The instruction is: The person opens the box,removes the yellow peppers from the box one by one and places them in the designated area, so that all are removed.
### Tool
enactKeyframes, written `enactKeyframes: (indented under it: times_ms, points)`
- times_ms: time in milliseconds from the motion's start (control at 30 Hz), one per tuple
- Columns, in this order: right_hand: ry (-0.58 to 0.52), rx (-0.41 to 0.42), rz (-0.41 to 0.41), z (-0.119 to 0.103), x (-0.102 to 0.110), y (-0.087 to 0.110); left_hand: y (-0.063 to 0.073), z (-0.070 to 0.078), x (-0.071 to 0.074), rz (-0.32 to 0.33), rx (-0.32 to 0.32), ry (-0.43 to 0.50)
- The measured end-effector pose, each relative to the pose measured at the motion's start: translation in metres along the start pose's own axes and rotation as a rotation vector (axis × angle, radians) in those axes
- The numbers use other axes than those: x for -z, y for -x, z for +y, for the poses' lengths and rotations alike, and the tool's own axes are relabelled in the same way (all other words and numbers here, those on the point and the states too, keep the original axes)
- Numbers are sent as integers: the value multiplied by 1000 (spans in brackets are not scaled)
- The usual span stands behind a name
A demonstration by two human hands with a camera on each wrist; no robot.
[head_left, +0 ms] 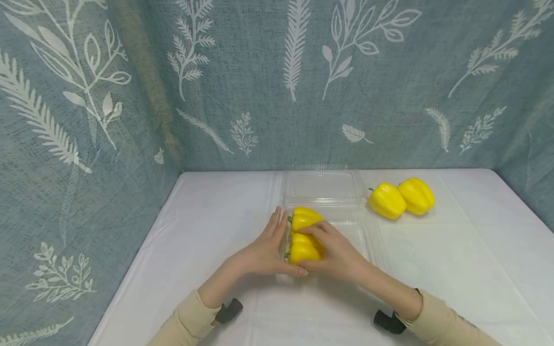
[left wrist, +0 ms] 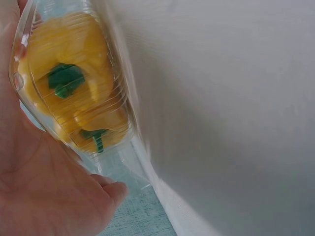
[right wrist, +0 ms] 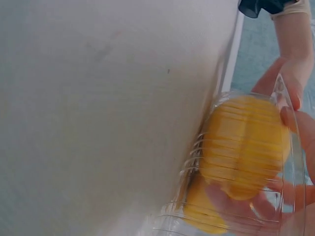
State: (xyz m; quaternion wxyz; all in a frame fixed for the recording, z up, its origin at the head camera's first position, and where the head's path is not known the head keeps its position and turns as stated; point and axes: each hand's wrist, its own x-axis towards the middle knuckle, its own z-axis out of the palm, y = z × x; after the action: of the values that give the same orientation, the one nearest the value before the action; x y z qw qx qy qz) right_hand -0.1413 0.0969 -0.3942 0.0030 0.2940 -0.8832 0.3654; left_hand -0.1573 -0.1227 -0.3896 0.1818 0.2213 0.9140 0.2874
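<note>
A clear plastic clamshell container (head_left: 352,235) lies with its lid (head_left: 320,187) folded back away from me. Two yellow bell peppers with green stems sit along its left side, a far one (head_left: 304,217) and a near one (head_left: 305,248). My right hand (head_left: 335,252) reaches over the container and grips the near pepper, thumb on its front side and fingers on its far side. My left hand (head_left: 266,250) rests against the container's left wall, fingers straight, thumb along the front rim. Through the ribbed wall, the left wrist view shows both stems (left wrist: 66,80).
Two more yellow bell peppers, one on the left (head_left: 387,200) and one on the right (head_left: 416,196), lie side by side on the white tablecloth (head_left: 467,259), right of the lid. A blue-green leaf-patterned curtain (head_left: 259,86) hangs behind the table and along its sides.
</note>
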Motion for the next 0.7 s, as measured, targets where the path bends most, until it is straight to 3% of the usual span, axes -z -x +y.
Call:
enactKeyframes:
  times_ms: [700]
  points:
    - [32,-29,22,10,8,4,0,-2,-3,19,0,-20]
